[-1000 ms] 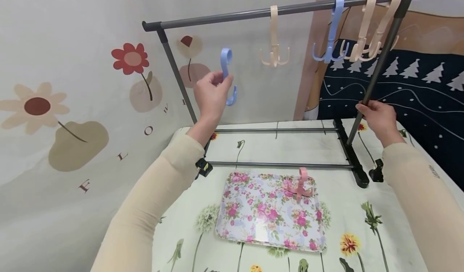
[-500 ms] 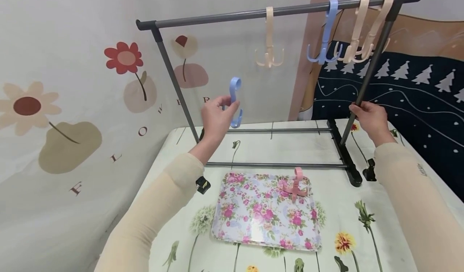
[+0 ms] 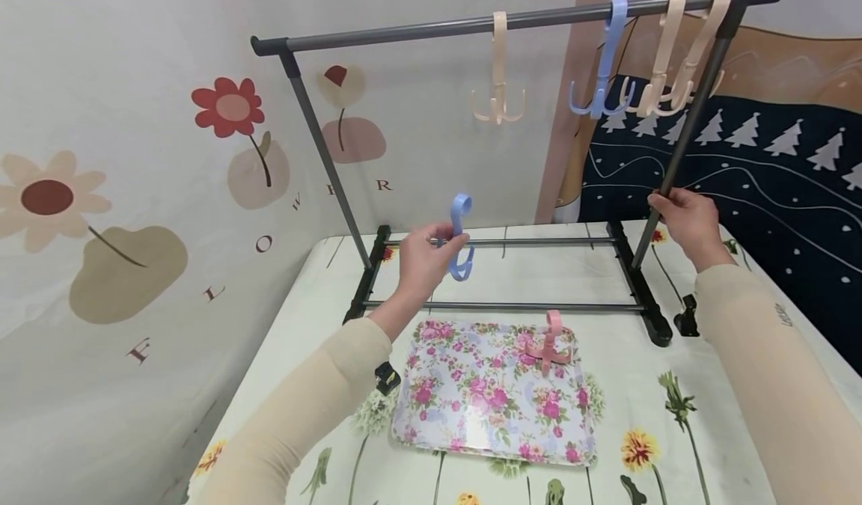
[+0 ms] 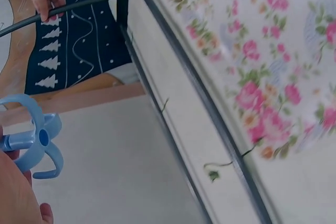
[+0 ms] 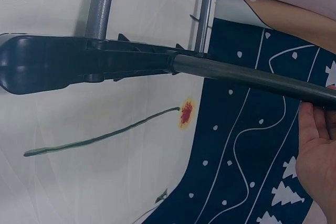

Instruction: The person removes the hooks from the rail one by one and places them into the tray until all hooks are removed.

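Note:
My left hand (image 3: 424, 254) pinches a blue plastic hook (image 3: 460, 237) by its stem, above the table in front of the rack's lower bars. The hook's claw end (image 4: 37, 142) shows in the left wrist view beside my palm. My right hand (image 3: 683, 217) grips the grey rack's right upright pole (image 3: 694, 116), also seen as the pole (image 5: 252, 80) in the right wrist view. A pink hook (image 3: 548, 340) lies on the floral tray (image 3: 471, 408). On the top bar (image 3: 431, 30) hang cream hooks (image 3: 498, 71) and a blue hook (image 3: 606, 63).
The rack's black feet (image 3: 643, 284) and two low crossbars (image 3: 512, 307) stand on the flower-print tablecloth (image 3: 673, 415). A flower-patterned wall (image 3: 135, 191) is at the left. A dark blanket with white trees (image 3: 774, 168) lies behind on the right.
My left hand has carried the blue hook down and to the right, from near the top bar's height to just above the lower crossbars. My right hand stays on the pole.

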A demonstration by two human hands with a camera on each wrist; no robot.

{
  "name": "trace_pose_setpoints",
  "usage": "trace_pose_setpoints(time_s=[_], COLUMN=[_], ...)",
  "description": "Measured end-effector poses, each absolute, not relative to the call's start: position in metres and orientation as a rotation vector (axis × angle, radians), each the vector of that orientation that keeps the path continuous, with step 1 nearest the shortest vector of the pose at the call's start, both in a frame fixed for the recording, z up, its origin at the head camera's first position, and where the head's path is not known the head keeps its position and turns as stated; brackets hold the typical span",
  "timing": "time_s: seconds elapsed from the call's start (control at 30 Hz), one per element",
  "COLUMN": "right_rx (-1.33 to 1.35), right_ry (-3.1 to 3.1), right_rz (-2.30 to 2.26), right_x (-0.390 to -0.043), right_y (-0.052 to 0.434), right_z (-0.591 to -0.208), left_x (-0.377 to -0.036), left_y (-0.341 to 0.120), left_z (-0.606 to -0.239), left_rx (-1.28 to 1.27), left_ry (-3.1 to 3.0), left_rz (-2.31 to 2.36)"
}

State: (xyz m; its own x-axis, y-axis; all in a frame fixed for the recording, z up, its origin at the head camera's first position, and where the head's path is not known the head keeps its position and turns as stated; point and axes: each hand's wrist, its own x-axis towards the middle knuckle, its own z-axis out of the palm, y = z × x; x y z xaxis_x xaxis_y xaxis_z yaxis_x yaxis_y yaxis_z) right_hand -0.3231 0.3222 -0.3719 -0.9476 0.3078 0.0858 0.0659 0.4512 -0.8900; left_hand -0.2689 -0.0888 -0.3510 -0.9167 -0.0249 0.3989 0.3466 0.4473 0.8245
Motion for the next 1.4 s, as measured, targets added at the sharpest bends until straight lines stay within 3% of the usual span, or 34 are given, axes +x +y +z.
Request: trace_pose_setpoints(time_s=[1.4], right_rx=[-0.304], right_ry=[-2.461], right_rz=[1.495], right_x=[-0.323], right_y=[0.323], right_z=[-0.374], left_x=[-0.236], left_y=[-0.063], left_z=[-0.438], left_rx=[-0.503], left_ry=[-2.79], left_rz=[-1.703])
